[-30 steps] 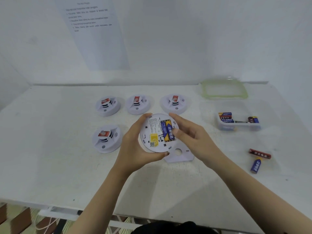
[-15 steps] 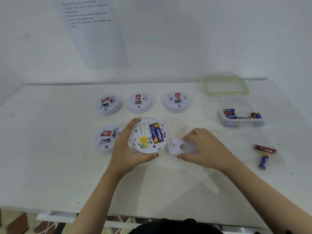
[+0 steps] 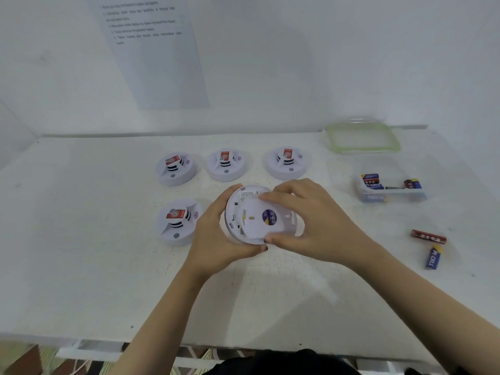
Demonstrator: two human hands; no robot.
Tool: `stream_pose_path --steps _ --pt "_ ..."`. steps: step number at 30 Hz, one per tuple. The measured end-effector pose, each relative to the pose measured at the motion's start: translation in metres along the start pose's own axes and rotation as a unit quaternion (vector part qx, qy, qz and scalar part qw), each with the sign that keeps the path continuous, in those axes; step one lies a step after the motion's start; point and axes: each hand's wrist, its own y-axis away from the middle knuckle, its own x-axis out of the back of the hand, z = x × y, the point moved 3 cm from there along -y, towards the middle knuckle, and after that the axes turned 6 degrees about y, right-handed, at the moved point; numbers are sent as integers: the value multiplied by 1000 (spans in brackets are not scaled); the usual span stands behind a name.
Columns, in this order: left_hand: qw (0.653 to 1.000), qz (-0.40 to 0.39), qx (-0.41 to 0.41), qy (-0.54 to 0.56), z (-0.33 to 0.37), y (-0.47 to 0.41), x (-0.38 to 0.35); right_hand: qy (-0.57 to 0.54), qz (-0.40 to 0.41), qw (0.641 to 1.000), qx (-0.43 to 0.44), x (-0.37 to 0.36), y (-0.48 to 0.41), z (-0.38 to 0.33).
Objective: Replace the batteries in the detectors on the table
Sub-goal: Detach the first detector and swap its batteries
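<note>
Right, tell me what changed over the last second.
The right hand left the batteries in the open detector, picked the white cover plate off the table and now presses it over the detector's back, a battery showing through its hole. The left hand kept its grip on the detector throughout. The four other detectors, the battery tub and the two loose batteries stayed put.

Head camera looks down, close over table [image 3: 81, 266].
</note>
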Motion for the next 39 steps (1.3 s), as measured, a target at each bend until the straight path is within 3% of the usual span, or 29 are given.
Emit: stream_pose_path --steps 22,39 --pt "999 -22 -25 -6 18 -2 -3 40 -20 999 16 -1 -14 -5" --pt "997 2 -73 0 18 4 -5 52 102 993 -27 -3 -1 -20"
